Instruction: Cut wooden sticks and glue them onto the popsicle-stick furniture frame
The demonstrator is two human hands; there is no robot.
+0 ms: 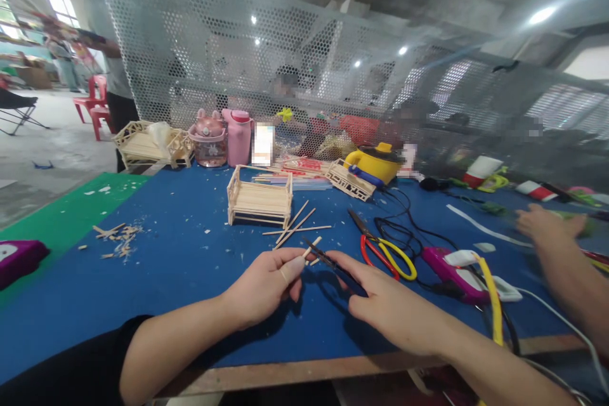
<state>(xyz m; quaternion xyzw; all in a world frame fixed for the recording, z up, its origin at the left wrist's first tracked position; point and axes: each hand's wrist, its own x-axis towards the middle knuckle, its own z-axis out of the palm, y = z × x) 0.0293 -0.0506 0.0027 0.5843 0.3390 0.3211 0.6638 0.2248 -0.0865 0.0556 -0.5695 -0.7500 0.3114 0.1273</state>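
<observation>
My left hand (pixel 271 279) pinches a thin wooden stick (pixel 311 248) between thumb and fingers, its free end pointing up and to the right. Closed around dark-blue-handled cutting pliers (pixel 345 274), my right hand (pixel 380 295) holds their dark jaws against the stick; whether they grip it is unclear. Just beyond both hands, several loose sticks (pixel 302 222) lie on the blue tabletop (pixel 190 304). Behind these stands a small bench-like frame of wooden sticks (pixel 259 200). Scissors with one red and one yellow handle (pixel 380 247) rest beyond my right hand.
Cut stick bits (pixel 118 238) lie at left. A larger stick model (pixel 152 143), a pink bottle (pixel 238 139) and a yellow pot (pixel 375 165) line the back before a perforated screen (pixel 266 44). At right are a purple power strip (pixel 457 273), cables and another person's hand (pixel 547 225).
</observation>
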